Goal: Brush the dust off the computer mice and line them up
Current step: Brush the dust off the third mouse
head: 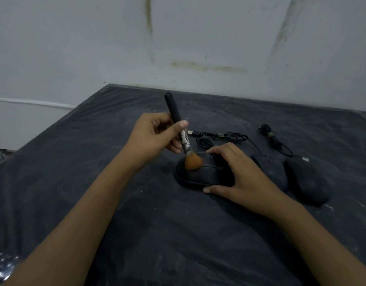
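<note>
while the head camera looks down over a dusty dark table (95, 182), the left hand (155, 133) has the brush (181, 129) pinched between thumb and fingers around the middle of its black handle, tilted, with the orange bristles (193, 163) pressed onto the top of the nearest mouse (198, 174). this mouse lies sideways across the table, and the right hand (242, 172) is steadying it, thumb along the near edge, fingertips on the far side, palm over its right end, so that hand is closed on the mouse rather than free. just beside it to the right sit two more mice, the middle mouse (270, 168) partly hidden by the right hand and the right mouse (308, 180) close against it, both pointing away, their cables (223, 137) bundled loosely behind. to do this step well, i'd say short light strokes should run off the left end, away from the other two, so dust doesn't land on them, and the holding hand should shift to uncover the hidden end. only this one view is given, so the underside and the scroll wheel can't be judged. lining up looks not yet done for this mouse.
</note>
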